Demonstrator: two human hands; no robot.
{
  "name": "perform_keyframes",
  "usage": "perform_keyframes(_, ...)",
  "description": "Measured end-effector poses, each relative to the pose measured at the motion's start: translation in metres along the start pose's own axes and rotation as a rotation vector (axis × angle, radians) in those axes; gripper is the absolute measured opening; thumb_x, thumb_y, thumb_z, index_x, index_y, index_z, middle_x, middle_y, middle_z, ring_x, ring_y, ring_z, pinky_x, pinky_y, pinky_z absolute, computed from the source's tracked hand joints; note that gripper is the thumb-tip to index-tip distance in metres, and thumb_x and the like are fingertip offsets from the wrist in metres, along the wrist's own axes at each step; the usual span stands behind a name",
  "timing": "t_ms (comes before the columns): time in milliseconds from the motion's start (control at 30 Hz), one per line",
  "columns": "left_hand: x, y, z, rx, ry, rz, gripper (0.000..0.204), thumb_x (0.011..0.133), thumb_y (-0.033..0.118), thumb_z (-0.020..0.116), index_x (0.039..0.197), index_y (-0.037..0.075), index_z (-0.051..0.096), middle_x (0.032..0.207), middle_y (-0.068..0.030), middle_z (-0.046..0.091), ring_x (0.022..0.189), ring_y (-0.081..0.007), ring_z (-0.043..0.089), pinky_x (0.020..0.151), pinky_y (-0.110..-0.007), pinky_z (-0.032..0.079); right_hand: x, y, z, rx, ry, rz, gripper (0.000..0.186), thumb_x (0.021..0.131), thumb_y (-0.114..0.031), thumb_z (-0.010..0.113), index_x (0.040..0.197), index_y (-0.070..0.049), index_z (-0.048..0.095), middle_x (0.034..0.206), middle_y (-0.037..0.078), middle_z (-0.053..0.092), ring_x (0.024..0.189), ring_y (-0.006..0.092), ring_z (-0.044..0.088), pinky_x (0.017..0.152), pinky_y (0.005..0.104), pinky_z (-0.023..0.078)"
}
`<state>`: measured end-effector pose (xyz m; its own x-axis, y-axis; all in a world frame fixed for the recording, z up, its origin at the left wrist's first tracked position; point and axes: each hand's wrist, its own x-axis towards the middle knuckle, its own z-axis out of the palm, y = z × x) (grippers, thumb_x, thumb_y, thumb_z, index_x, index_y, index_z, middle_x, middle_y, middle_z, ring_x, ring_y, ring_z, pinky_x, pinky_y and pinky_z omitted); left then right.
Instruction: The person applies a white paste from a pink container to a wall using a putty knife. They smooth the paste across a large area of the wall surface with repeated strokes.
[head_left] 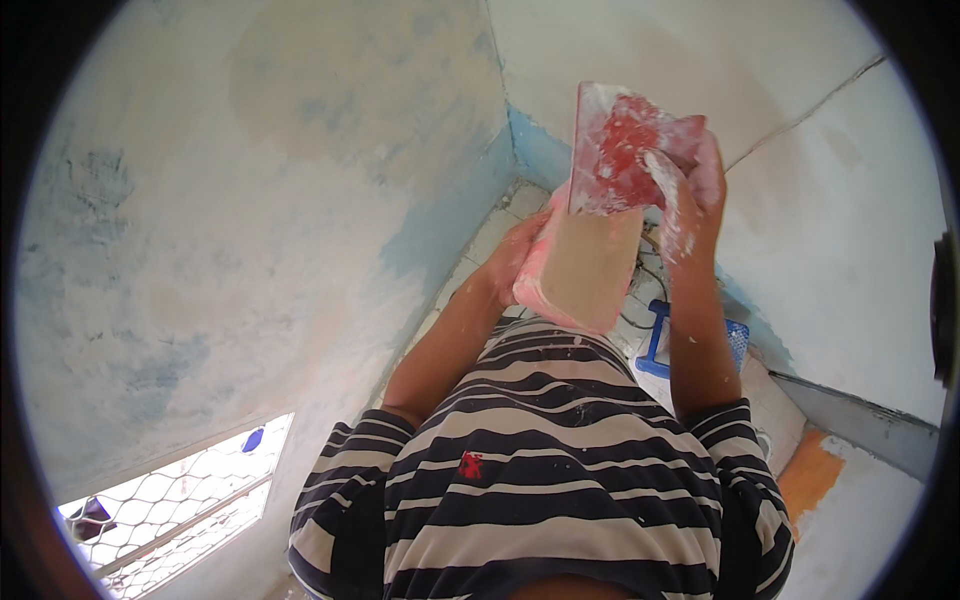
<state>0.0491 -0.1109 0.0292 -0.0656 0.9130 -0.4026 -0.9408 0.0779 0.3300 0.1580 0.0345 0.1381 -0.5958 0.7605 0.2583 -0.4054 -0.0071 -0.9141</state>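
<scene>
My left hand (511,258) is closed around the left side of a pink, round-cornered tub (532,290). A smooth beige surface, which looks like wall filler, spans the tub's upper face (596,262). In my right hand (690,200) is a red plastic spreader (622,145), flat and smeared with white filler. The thumb lies on its near face, and the other fingers are partly hidden behind it. The spreader's lower edge meets or overlaps the tub's far end; whether they touch I cannot tell. White smears cover my right thumb and wrist.
Patchy, filler-coated walls (250,230) meet in a corner ahead, with blue paint showing low down. A crack (810,115) runs across the right wall. Below are floor tiles, a dark cable (655,270) and a blue plastic frame (655,340). A grilled window (185,510) is at lower left.
</scene>
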Motion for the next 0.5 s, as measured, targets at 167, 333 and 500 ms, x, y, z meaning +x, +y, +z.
perform_keyframes(167, -0.014, 0.006, 0.001, -0.049, -0.086, 0.163, 0.046, 0.1, 0.032, 0.037, 0.134, 0.002, 0.047, 0.13, -0.0147, 0.057, 0.114, -0.0269, 0.059, 0.097, -0.042, 0.049, -0.004, -0.009, -0.048, -0.23, -0.451, -0.241, 0.016, 0.086, 0.002, 0.057, 0.101, -0.003, 0.058, 0.112, 0.012, 0.063, 0.112, 0.0237, 0.054, 0.096, 0.0372, 0.043)
perform_keyframes(333, -0.027, 0.014, -0.033, -0.081, -0.064, 0.203, 0.046, 0.101, 0.03, 0.035, 0.136, 0.002, 0.045, 0.131, -0.0155, 0.055, 0.115, -0.0304, 0.058, 0.097, -0.044, 0.048, -0.021, -0.003, -0.051, -0.713, -0.787, -0.432, 0.023, 0.075, 0.001, 0.062, 0.095, -0.01, 0.069, 0.136, 0.01, 0.054, 0.132, 0.0386, 0.041, 0.107, 0.0465, 0.034)
perform_keyframes(500, -0.05, 0.022, -0.025, -0.096, -0.11, 0.219, 0.045, 0.101, 0.035, 0.037, 0.135, 0.007, 0.047, 0.129, -0.0122, 0.056, 0.114, -0.0265, 0.058, 0.098, -0.043, 0.048, -0.04, 0.0, -0.024, -0.829, -0.66, -0.416, 0.035, 0.077, 0.007, 0.058, 0.104, -0.013, 0.07, 0.138, 0.01, 0.052, 0.134, 0.037, 0.039, 0.108, 0.046, 0.034)
